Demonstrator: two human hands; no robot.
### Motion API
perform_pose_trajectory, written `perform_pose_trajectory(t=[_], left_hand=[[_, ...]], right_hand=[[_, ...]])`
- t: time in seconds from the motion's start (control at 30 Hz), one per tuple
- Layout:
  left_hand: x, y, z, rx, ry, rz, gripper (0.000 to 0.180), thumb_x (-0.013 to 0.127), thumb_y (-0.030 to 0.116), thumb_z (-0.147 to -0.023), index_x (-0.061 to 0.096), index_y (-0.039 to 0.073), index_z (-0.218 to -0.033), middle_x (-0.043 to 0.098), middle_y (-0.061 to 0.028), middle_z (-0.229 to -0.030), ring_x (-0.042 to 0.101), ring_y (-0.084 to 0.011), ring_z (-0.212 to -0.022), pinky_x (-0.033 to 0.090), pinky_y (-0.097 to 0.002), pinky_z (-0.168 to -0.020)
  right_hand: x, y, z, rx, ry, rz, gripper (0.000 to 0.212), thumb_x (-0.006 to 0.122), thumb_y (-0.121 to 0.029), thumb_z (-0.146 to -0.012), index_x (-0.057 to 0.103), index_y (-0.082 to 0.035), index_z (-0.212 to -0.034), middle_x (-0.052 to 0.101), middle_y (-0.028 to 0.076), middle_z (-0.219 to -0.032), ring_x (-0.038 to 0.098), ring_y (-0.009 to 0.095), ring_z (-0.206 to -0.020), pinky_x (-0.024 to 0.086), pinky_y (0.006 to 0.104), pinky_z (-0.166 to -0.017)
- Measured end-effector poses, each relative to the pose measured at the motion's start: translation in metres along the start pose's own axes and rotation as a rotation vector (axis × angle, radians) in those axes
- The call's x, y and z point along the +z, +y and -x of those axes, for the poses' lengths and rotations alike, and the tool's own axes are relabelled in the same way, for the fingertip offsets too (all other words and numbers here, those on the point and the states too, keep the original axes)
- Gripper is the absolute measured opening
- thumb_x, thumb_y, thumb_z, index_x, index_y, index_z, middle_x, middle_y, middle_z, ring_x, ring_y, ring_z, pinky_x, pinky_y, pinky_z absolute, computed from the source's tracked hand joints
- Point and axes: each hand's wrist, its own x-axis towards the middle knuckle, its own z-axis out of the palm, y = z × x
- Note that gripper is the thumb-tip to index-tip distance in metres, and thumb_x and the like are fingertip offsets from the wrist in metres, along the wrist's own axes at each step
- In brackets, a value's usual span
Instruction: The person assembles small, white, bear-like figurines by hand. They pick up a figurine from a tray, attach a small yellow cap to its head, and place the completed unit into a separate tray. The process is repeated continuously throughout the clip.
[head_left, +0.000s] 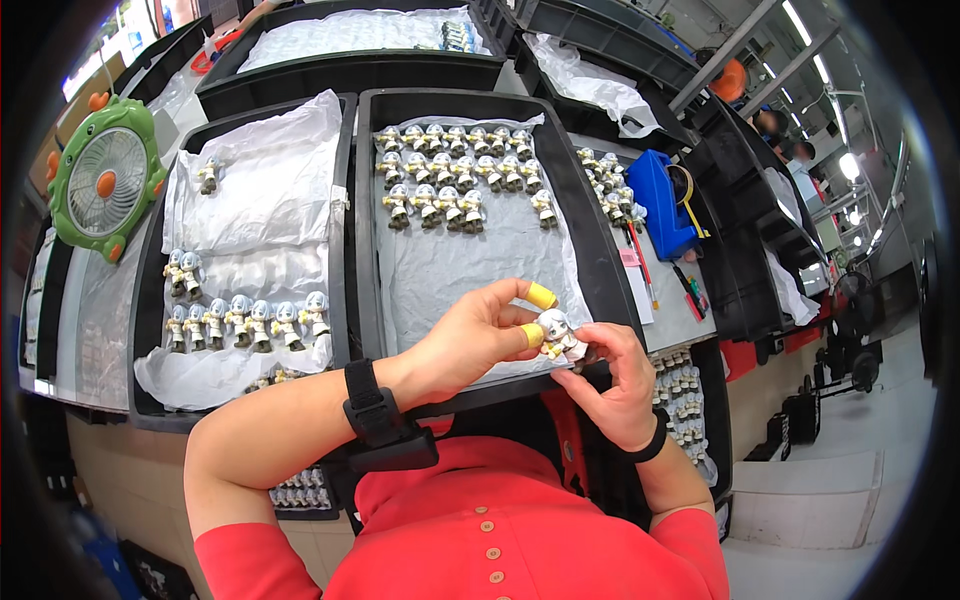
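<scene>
A small white-haired figurine (557, 335) in a pale outfit is held up between my two hands, over the near right part of the middle tray (364, 240). My left hand (470, 340) has yellow covers on its thumb and index finger. Its thumb presses the figurine's left side while the index finger is lifted off above the head. My right hand (618, 380) pinches the figurine's lower right side between thumb and fingers. In the paper-lined middle tray, figurines (455, 170) of the same kind stand in rows along the far end.
At left, a second lined tray (345, 270) holds more figurines (250, 320), beside a green fan (105, 180). A blue bin (660, 205), a red pen (640, 262) and cutters (690, 290) lie right. Stacked black crates (740, 210) stand beyond.
</scene>
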Motion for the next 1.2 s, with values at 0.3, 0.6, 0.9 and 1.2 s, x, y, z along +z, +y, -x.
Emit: perform_pose_trajectory(t=[0.3, 0.6, 0.9, 1.2], left_hand=[[-0.002, -0.002, -0.002, 0.053, 0.028, -0.020, 0.034, 0.054, -0.001, -0.084, 0.050, 0.005, -0.118, 0.057, -0.0084, -0.109, 0.056, -0.0123, -0.096, 0.047, -0.0257, -0.083], [-0.004, -0.001, -0.003, 0.042, 0.040, -0.002, 0.037, 0.055, -0.001, -0.084, 0.049, 0.004, -0.120, 0.055, -0.0081, -0.112, 0.055, -0.0126, -0.098, 0.045, -0.0265, -0.085], [0.004, 0.030, 0.008, 0.281, 0.132, -0.270, 0.030, 0.055, 0.002, -0.086, 0.052, 0.000, -0.116, 0.057, -0.0069, -0.112, 0.054, -0.0143, -0.104, 0.042, -0.0290, -0.092], [0.065, 0.089, 0.084, 0.772, -0.428, -0.187, 0.020, 0.052, 0.001, -0.085, 0.056, -0.001, -0.105, 0.060, -0.0160, -0.099, 0.058, -0.0260, -0.097, 0.047, -0.0378, -0.084]], right_hand=[[0.003, 0.005, 0.000, -0.016, 0.027, -0.012, 0.052, 0.074, 0.002, -0.066, 0.051, -0.005, -0.113, 0.054, 0.011, -0.101, 0.055, 0.018, -0.080, 0.047, 0.0266, -0.067], [0.006, 0.007, -0.001, -0.033, 0.050, -0.010, 0.053, 0.072, 0.004, -0.067, 0.050, -0.005, -0.114, 0.054, 0.010, -0.096, 0.055, 0.018, -0.077, 0.047, 0.0272, -0.067], [0.000, 0.014, 0.001, 0.009, 0.050, 0.005, 0.054, 0.069, 0.007, -0.069, 0.046, -0.003, -0.116, 0.049, 0.008, -0.097, 0.053, 0.014, -0.082, 0.045, 0.0253, -0.072], [0.003, 0.029, 0.006, 0.118, 0.143, -0.196, 0.052, 0.071, 0.003, -0.069, 0.048, -0.003, -0.116, 0.051, 0.007, -0.094, 0.054, 0.014, -0.078, 0.046, 0.0252, -0.069]])
